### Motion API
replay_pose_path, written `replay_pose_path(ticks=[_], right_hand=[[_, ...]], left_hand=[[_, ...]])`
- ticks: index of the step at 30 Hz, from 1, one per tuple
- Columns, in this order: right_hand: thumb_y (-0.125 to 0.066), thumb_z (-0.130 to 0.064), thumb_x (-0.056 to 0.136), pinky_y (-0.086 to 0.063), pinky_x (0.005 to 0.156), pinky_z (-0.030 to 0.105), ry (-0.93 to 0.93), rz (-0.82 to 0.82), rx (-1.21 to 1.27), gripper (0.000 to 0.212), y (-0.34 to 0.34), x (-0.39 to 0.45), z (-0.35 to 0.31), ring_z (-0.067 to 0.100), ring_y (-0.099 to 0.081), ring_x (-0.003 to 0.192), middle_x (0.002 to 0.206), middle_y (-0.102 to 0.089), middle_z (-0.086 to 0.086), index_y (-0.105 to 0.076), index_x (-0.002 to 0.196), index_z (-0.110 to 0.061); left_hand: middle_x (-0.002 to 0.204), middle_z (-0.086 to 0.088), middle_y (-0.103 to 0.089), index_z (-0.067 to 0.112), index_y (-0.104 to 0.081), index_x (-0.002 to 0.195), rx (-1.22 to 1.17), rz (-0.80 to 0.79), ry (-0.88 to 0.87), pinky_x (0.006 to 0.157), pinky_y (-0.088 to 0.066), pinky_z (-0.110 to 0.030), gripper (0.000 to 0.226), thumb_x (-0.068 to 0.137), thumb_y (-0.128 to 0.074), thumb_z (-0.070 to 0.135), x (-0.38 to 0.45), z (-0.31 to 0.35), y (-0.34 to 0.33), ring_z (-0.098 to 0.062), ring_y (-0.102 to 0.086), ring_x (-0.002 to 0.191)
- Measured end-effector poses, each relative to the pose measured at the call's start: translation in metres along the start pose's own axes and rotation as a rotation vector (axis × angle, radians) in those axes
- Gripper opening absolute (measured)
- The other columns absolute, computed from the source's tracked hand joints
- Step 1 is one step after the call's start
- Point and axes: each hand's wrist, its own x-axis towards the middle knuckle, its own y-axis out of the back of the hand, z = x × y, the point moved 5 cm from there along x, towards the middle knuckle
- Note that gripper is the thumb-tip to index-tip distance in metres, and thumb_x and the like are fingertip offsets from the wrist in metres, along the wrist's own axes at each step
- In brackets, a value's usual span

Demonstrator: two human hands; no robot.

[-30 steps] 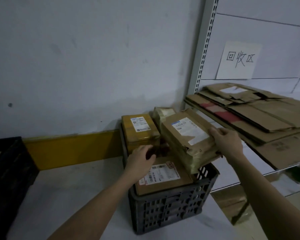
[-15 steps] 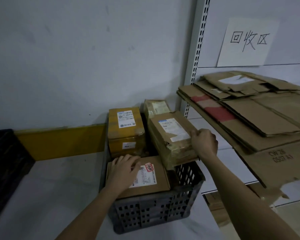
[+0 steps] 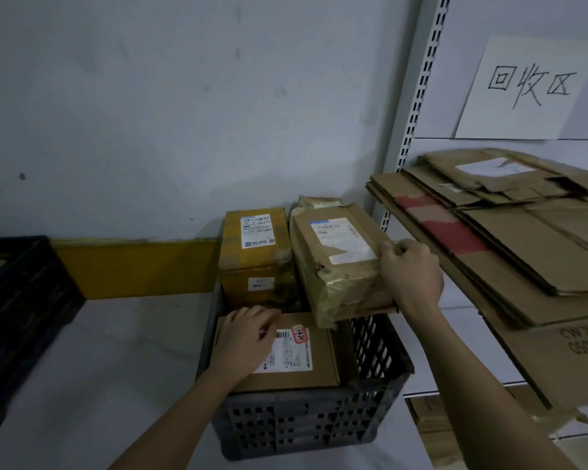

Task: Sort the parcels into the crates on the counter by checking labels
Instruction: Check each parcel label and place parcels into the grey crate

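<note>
I see the grey crate [image 3: 306,422] on the bench [image 3: 116,351], full of parcels. My left hand [image 3: 248,340] lies flat, grip open, on the flat parcel [image 3: 296,364] at 6 o'clock. My right hand [image 3: 411,273] has its grip closed on the tilted taped parcel [image 3: 336,262] at 3 o'clock, beside the yellow parcel [image 3: 255,252] at 12.
</note>
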Motion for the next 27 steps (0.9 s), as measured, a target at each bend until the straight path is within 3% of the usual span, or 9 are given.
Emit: replay_pose_path(ticks=[5,9,13,17,19,21,23,25,27], right_hand=[[-0.053,-0.034,0.094,-0.024,0.05,0.028,0.066,0.13,0.072,0.036,0.003,-0.008,-0.03,0.015,-0.049,0.058,0.06,-0.054,-0.002,-0.052,0.062,-0.017],[-0.052,-0.034,0.096,-0.029,0.05,0.03,0.017,0.007,0.212,0.038,-0.025,-0.014,-0.049,0.017,-0.049,0.057,0.058,-0.05,-0.001,-0.052,0.063,-0.016],[-0.051,-0.034,0.096,-0.04,0.055,0.029,-0.009,-0.079,0.145,0.037,-0.061,-0.009,-0.073,0.026,-0.057,0.068,0.068,-0.06,0.006,-0.064,0.074,-0.007],[-0.045,-0.031,0.101,-0.044,0.062,0.032,-0.104,-0.158,0.136,0.035,-0.097,0.007,-0.099,0.031,-0.06,0.077,0.075,-0.058,0.007,-0.062,0.086,-0.004],[-0.04,-0.035,0.105,-0.05,0.071,0.037,-0.146,-0.337,0.116,0.043,-0.12,0.01,-0.115,0.028,-0.06,0.085,0.097,-0.062,0.011,-0.056,0.122,0.001],[-0.037,-0.045,0.105,-0.051,0.09,0.045,-0.11,-0.49,0.024,0.061,-0.137,0.007,-0.128,0.035,-0.058,0.112,0.134,-0.055,0.019,-0.033,0.149,-0.002],[-0.039,-0.054,0.101,-0.04,0.107,0.052,0.038,-0.441,-0.127,0.071,-0.141,0.006,-0.137,0.042,-0.041,0.136,0.153,-0.037,0.021,-0.022,0.155,-0.011],[-0.042,-0.06,0.097,-0.033,0.109,0.056,0.232,-0.32,-0.175,0.072,-0.138,-0.001,-0.15,0.042,-0.029,0.142,0.158,-0.029,0.016,-0.022,0.155,-0.023],[-0.042,-0.069,0.093,-0.031,0.109,0.062,0.398,-0.361,-0.232,0.072,-0.144,-0.011,-0.161,0.041,-0.019,0.147,0.163,-0.02,0.007,-0.023,0.154,-0.037]], left_hand=[[0.132,0.013,-0.052,0.039,-0.041,0.141,0.118,-0.133,-0.03,0.1,-0.027,-0.035,0.042,0.101,-0.032,0.05,0.003,0.001,-0.005,-0.013,-0.044,0.119],[0.14,0.005,-0.048,0.033,-0.034,0.146,0.212,-0.222,-0.104,0.095,-0.032,-0.042,0.05,0.1,-0.024,0.052,0.009,0.0,-0.005,-0.019,-0.043,0.12],[0.141,0.003,-0.048,0.033,-0.033,0.146,0.218,-0.194,-0.125,0.095,-0.03,-0.043,0.052,0.099,-0.022,0.052,0.005,-0.001,-0.007,-0.022,-0.041,0.121],[0.135,0.003,-0.049,0.032,-0.036,0.141,0.133,-0.182,-0.119,0.098,-0.027,-0.046,0.054,0.095,-0.018,0.055,0.005,-0.001,-0.008,-0.022,-0.041,0.12],[0.131,0.004,-0.051,0.033,-0.04,0.139,0.098,-0.155,-0.125,0.1,-0.028,-0.047,0.059,0.092,-0.016,0.059,0.005,-0.001,-0.006,-0.021,-0.042,0.119],[0.133,0.003,-0.051,0.032,-0.041,0.141,0.082,-0.146,-0.133,0.105,-0.029,-0.05,0.061,0.092,-0.019,0.06,0.005,-0.001,-0.007,-0.021,-0.042,0.122],[0.136,0.001,-0.052,0.031,-0.041,0.141,0.077,-0.136,-0.143,0.107,-0.029,-0.053,0.057,0.094,-0.024,0.058,0.005,-0.002,-0.007,-0.023,-0.042,0.124],[0.138,-0.002,-0.051,0.028,-0.041,0.141,0.08,-0.137,-0.15,0.106,-0.03,-0.053,0.055,0.096,-0.028,0.056,0.007,-0.002,-0.007,-0.025,-0.042,0.125],[0.14,-0.004,-0.05,0.027,-0.04,0.142,0.095,-0.144,-0.158,0.105,-0.03,-0.054,0.053,0.097,-0.03,0.054,0.008,-0.002,-0.007,-0.027,-0.042,0.126]])
